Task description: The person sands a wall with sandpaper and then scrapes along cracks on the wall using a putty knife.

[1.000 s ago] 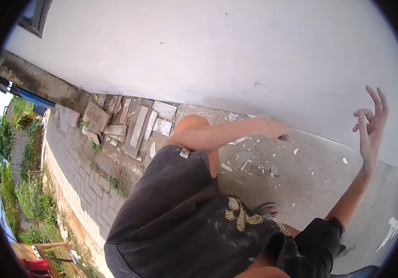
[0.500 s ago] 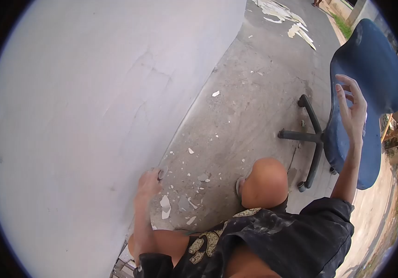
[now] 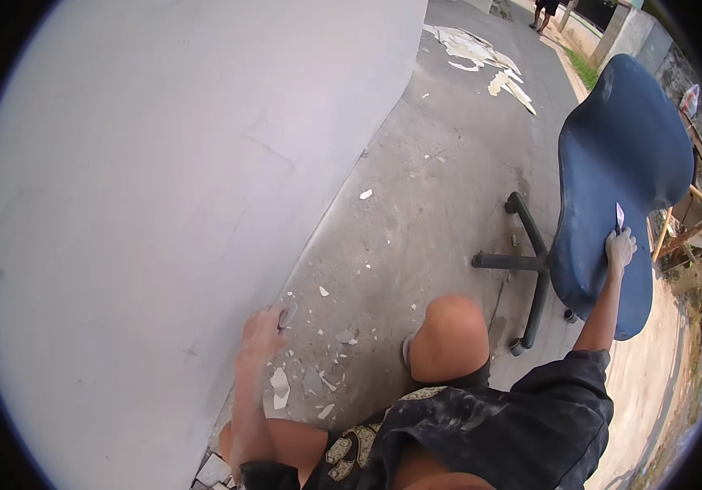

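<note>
My left hand point(image 3: 262, 333) is closed at the foot of the pale wall point(image 3: 163, 180). Its fingers are round a small curved object point(image 3: 288, 315), too small to make out. On the right, my right hand point(image 3: 621, 248) reaches over the seat of the blue office chair point(image 3: 592, 237). A small scraper point(image 3: 619, 216) with a light, pointed blade sticks out from its closed fingers, over the seat. White flakes point(image 3: 280, 387) lie on the concrete floor beside my left hand.
My bent knee point(image 3: 450, 336) is between the wall and the chair. The chair's black legs point(image 3: 508, 261) spread over the floor. Larger peeled sheets point(image 3: 473, 51) lie farther off. Near the top edge, another person's legs point(image 3: 542, 18) show.
The view has swung from the rubble side to the chair. My right hand, spread open and empty before, has come down to the seat and taken hold of the scraper. My left hand stays low by the wall.
</note>
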### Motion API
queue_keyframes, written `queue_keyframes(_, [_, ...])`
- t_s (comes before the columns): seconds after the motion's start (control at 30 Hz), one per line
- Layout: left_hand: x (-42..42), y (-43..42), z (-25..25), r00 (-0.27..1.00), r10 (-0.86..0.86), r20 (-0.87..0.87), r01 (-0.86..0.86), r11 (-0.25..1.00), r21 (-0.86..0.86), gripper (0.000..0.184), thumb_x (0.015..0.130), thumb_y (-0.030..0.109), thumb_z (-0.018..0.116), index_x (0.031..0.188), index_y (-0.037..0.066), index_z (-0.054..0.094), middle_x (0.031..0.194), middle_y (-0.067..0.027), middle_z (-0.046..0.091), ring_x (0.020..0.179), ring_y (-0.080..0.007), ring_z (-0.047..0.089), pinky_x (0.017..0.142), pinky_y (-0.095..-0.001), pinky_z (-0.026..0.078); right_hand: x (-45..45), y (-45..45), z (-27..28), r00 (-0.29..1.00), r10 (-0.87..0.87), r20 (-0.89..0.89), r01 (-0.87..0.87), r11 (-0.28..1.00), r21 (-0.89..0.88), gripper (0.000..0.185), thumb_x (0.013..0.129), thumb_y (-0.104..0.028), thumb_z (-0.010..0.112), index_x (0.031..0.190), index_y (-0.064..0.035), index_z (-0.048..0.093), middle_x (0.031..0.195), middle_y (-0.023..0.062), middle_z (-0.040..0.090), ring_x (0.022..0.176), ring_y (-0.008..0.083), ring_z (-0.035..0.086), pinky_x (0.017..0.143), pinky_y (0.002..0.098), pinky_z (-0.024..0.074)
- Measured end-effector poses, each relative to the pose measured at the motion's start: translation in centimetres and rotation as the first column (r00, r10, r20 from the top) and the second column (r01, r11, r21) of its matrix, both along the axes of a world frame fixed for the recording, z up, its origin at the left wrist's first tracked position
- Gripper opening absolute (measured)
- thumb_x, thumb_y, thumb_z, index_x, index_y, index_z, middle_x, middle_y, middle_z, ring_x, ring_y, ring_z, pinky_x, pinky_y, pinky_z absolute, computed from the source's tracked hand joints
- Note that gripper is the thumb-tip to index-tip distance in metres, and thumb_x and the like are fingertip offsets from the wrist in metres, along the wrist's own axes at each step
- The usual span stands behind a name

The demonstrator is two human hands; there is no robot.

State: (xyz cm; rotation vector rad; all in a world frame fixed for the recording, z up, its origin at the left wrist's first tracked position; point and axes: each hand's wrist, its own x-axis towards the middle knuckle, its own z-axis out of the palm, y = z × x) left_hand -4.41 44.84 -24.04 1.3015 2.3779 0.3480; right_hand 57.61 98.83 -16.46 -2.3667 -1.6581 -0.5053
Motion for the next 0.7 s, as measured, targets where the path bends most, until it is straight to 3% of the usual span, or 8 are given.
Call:
queue_keyframes(0.07, [-0.2,-0.5,-0.2,1.000,0.018,0.020,-0.018,1.000,-0.010,0.035,0.079,0.011,0.070,0.114,0.010,0.064,0.102,-0.0147,0.067,0.098,-0.0372,0.063,0.087,-0.0463,0.050,-0.2,0.1,0.4,0.994,-0.079,-0.073,0.082,0.996,0.045,0.056,0.094,-0.041,0.054,0.140,-0.0094,0.049,0.125,0.0274,0.059,0.122,0.0420,0.054,0.101,0.0508,0.0440])
queue_keyframes(0.17, [-0.2,-0.8,-0.2,0.998,0.049,0.036,-0.048,0.999,-0.023,0.036,0.078,0.010,0.070,0.114,0.010,0.064,0.103,-0.0147,0.067,0.099,-0.0363,0.063,0.087,-0.0459,0.050,3.9,5.3,-1.1,0.999,0.000,-0.038,-0.001,1.000,-0.022,0.055,0.094,-0.038,0.051,0.142,-0.0099,0.048,0.120,0.0280,0.062,0.117,0.0406,0.058,0.101,0.0500,0.0448])
queue_keyframes(0.27, [-0.4,-1.3,-0.1,0.999,0.038,-0.037,-0.037,0.999,0.006,0.037,0.077,0.008,0.069,0.114,0.010,0.064,0.102,-0.0147,0.067,0.099,-0.0351,0.064,0.087,-0.0459,0.050,5.4,10.5,-2.3,0.936,0.108,-0.336,-0.025,0.970,0.242,0.054,0.093,-0.030,0.049,0.143,-0.0086,0.047,0.116,0.0257,0.064,0.116,0.0413,0.060,0.102,0.0483,0.0441])
queue_keyframes(0.3, [0.1,-0.7,1.5,0.999,0.050,-0.021,-0.050,0.998,0.026,0.036,0.077,0.007,0.068,0.113,0.010,0.064,0.102,-0.0146,0.067,0.099,-0.0348,0.064,0.087,-0.0460,0.050,6.3,12.7,-3.6,0.927,0.280,-0.248,-0.138,0.873,0.468,0.056,0.094,-0.029,0.047,0.144,-0.0052,0.044,0.103,0.0187,0.068,0.095,0.0333,0.068,0.085,0.0425,0.0527])
queue_keyframes(0.4, [0.9,0.3,2.2,0.999,0.025,-0.032,-0.021,0.991,0.131,0.035,0.077,0.006,0.066,0.112,0.010,0.064,0.102,-0.0146,0.068,0.098,-0.0341,0.064,0.087,-0.0459,0.050,-9.2,0.3,5.0,0.434,0.578,-0.691,0.023,0.759,0.651,0.051,0.098,-0.028,0.047,0.144,-0.0043,0.045,0.089,0.0075,0.064,0.066,0.0175,0.060,0.057,0.0314,0.0497])
queue_keyframes(0.47, [1.1,0.6,2.4,0.999,-0.012,-0.029,0.016,0.989,0.149,0.033,0.078,0.006,0.065,0.111,0.010,0.065,0.101,-0.0145,0.068,0.098,-0.0339,0.065,0.086,-0.0457,0.050,-19.5,-6.7,8.9,0.093,0.753,-0.652,0.056,0.650,0.758,0.046,0.102,-0.026,0.048,0.144,-0.0071,0.046,0.078,0.0006,0.055,0.054,0.0058,0.042,0.043,0.0229,0.0341])
queue_keyframes(0.6, [1.6,2.0,2.6,0.996,-0.085,0.024,0.082,0.993,0.090,0.026,0.081,0.007,0.063,0.106,0.010,0.066,0.097,-0.0143,0.069,0.095,-0.0337,0.066,0.084,-0.0456,0.052,-33.6,-12.7,12.1,-0.424,0.592,-0.686,-0.243,0.655,0.715,0.045,0.105,-0.026,0.048,0.147,-0.0118,0.044,0.078,-0.0009,0.052,0.055,0.0050,0.040,0.047,0.0222,0.0337])
queue_keyframes(0.7, [1.0,2.4,2.1,0.993,-0.091,0.081,0.083,0.992,0.098,0.031,0.079,0.006,0.065,0.109,0.009,0.065,0.096,-0.0148,0.069,0.095,-0.0344,0.066,0.083,-0.0456,0.051,-44.0,-13.9,13.5,-0.594,0.397,-0.699,-0.485,0.517,0.705,0.048,0.105,-0.024,0.048,0.151,-0.0146,0.040,0.080,-0.0004,0.051,0.057,0.0053,0.040,0.049,0.0226,0.0350])
